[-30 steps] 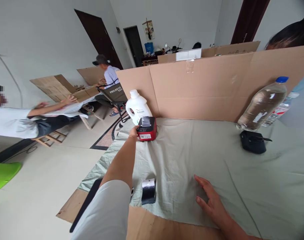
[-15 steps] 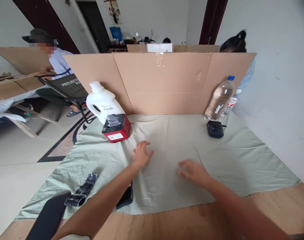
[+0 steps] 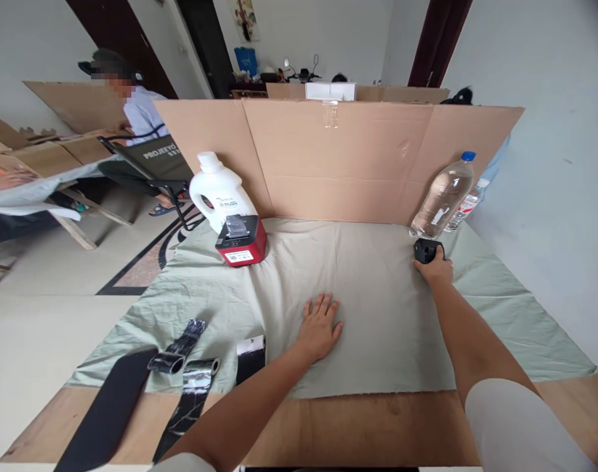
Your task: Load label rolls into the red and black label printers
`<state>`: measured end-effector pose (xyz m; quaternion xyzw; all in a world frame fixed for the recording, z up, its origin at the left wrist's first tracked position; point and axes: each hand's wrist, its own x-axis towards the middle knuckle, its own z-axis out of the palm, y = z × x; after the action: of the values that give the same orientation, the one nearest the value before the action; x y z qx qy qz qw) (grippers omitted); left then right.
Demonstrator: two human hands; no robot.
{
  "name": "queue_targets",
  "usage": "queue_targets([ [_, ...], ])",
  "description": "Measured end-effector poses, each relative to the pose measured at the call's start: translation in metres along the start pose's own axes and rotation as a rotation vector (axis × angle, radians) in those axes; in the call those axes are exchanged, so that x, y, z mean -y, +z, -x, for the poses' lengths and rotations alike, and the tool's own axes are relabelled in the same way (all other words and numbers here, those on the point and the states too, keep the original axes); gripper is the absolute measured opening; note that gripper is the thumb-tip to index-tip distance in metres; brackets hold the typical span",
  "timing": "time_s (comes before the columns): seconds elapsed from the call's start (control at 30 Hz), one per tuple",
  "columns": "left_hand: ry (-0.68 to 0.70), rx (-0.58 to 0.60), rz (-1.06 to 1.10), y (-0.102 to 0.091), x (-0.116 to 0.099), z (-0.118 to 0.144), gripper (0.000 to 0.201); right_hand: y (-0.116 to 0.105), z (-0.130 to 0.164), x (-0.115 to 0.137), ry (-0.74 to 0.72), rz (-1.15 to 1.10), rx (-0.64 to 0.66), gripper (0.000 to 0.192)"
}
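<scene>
Black box [image 3: 424, 250], small, sits far R on the desk [image 3: 348, 426], on the pale green cloth [image 3: 368, 295] & just in front of big bottle [image 3: 442, 200] w/ blue cap. R hand [image 3: 437, 267] has it: grip closed round the near end, thumb on L side, fingers on R side; can't tell if box is lifted any. L hand [image 3: 321, 328] is palm down on cloth approx. mid-desk, grip spread, fingers slightly apart & pointing away. Small bottle [image 3: 462, 210], clear w/ red-&-white label, is just R of big bottle, partly behind it. Cardboard [image 3: 338, 164] stands upright along back edge, bit of clear tape nr top. Back L: white jug [image 3: 225, 196] w/ handle, & red printer [image 3: 242, 242] w/ black top & white label right in front; can't tell if they touch. Nr L forearm are 3 dark rolls: far-L roll [image 3: 167, 362] w/ strip running back, middle roll [image 3: 200, 370] w/ strip toward near edge, & white-topped roll [image 3: 250, 357], part hidden by forearm. Black slab [image 3: 109, 406] lies near L corner, partly on cloth, partly on bare wood. Beyond desk, L, co-worker [image 3: 144, 115] in light shirt sits on dark chair [image 3: 156, 157].
</scene>
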<state>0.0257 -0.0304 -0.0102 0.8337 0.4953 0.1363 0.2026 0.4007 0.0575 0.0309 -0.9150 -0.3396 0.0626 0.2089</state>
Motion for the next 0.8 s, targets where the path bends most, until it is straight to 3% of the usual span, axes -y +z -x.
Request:
queue_targets([
  [0.17,0.019,-0.033,0.078,0.001,0.001,0.000,0.052,0.008,0.035,0.007,-0.050,0.005,-0.080,0.093],
  [0.33,0.018,-0.042,0.151,0.001,0.002,0.000,0.051,0.017,0.117,0.016,-0.468,-0.059,0.005,0.088],
  [0.5,0.018,-0.094,0.181,-0.003,0.002,0.005,0.050,0.026,0.215,0.015,-0.747,-0.151,0.004,0.088],
  [0.67,0.026,-0.214,0.296,-0.003,0.009,0.005,0.041,0.027,0.275,0.004,-0.814,-0.179,0.043,0.085],
  [0.8,0.020,-0.248,0.309,-0.003,0.013,0.003,0.039,0.024,0.281,-0.002,-0.820,-0.257,0.124,0.064],
])
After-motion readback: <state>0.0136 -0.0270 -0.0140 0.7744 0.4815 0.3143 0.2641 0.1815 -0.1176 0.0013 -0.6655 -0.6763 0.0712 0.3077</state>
